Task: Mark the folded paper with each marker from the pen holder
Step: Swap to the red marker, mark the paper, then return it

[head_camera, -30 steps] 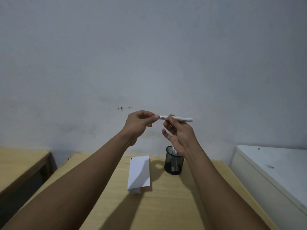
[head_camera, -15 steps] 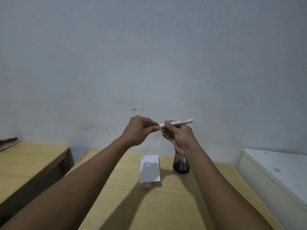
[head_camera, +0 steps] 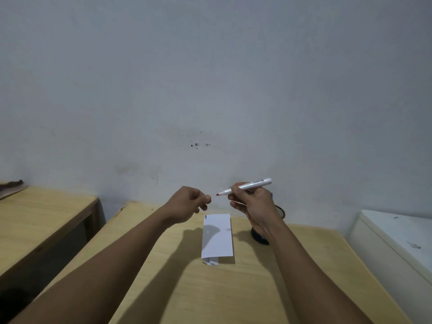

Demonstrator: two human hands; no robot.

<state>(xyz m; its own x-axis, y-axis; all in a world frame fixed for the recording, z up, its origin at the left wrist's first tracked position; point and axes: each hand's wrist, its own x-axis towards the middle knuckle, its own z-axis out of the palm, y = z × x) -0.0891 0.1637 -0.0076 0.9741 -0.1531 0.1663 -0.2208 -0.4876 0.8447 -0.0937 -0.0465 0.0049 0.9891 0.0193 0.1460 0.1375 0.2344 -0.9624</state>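
My right hand (head_camera: 253, 203) grips a white marker (head_camera: 247, 185) held nearly level above the table, its bare reddish tip pointing left. My left hand (head_camera: 187, 203) is closed a short way left of that tip, pinching what seems to be the marker's cap, which is mostly hidden in the fingers. Below the hands a folded white paper (head_camera: 217, 236) lies flat on the wooden table (head_camera: 233, 288), with small dark marks at its far left corner. The black mesh pen holder (head_camera: 259, 237) stands right of the paper, mostly hidden behind my right wrist.
A second wooden table (head_camera: 35, 218) stands to the left across a dark gap. A white cabinet (head_camera: 397, 242) sits at the right, beside the table. A grey wall rises directly behind everything.
My hands have pulled apart: the cap came off and the marker's tip is now bare. Both hands sit lower in view as the head tilted.
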